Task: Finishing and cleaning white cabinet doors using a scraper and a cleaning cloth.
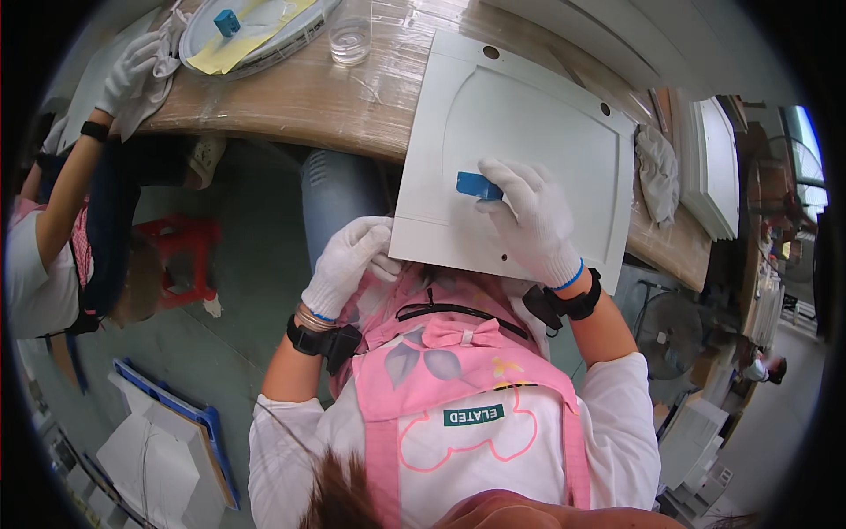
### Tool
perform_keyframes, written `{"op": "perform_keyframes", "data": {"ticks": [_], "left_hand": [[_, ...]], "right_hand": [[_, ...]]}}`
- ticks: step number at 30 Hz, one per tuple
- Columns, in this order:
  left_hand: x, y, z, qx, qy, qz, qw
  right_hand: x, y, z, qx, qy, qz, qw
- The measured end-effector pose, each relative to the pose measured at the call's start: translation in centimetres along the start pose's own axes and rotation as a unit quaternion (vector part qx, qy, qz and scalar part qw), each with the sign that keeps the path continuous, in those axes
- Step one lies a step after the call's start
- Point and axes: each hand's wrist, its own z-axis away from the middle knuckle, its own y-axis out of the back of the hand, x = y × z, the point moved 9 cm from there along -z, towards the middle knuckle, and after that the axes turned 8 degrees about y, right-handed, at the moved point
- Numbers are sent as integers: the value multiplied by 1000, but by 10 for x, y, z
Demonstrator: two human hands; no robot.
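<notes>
Block (pixel 473 184), blue, long axis crosswise above the white door panel (pixel 546 115), is pinched by the right hand (pixel 529 212), the left hand (pixel 351 257) being curled at the left edge, grip unclear.

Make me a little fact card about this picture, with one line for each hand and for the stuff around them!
Right hand: white glove, holding a small blue block over the white panel
Left hand: white glove, fingers curled at the panel's left edge; how firmly is unclear
Panel: arched recess, round holes, near end jutting past the wooden table
Table, left: another blue block on a yellow sheet
Beside that: clear cup
Table, right: crumpled white cloth
Floor, left: red stool
</notes>
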Motion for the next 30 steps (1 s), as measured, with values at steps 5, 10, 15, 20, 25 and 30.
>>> {"op": "perform_keyframes", "data": {"ticks": [5,10,15,20,25,30], "left_hand": [[53,18,20,144,-99,-37,984],[104,-35,32,124,-258,-219,933],[111,-58,13,51,-270,-182,944],[112,-72,0,13,-227,-97,969],[135,-52,-7,92,-218,-97,967],[189,35,-4,385,-263,-261,845]], "right_hand": [[28,-39,24,74,-370,-639,670],[-24,-74,3,-18,-358,-815,456],[-28,-76,-17,39,-407,-823,394],[-20,-42,-31,-84,-117,-255,956],[-17,-62,-29,-66,-282,-689,664],[-2,-70,14,-87,-356,-858,361]]}}
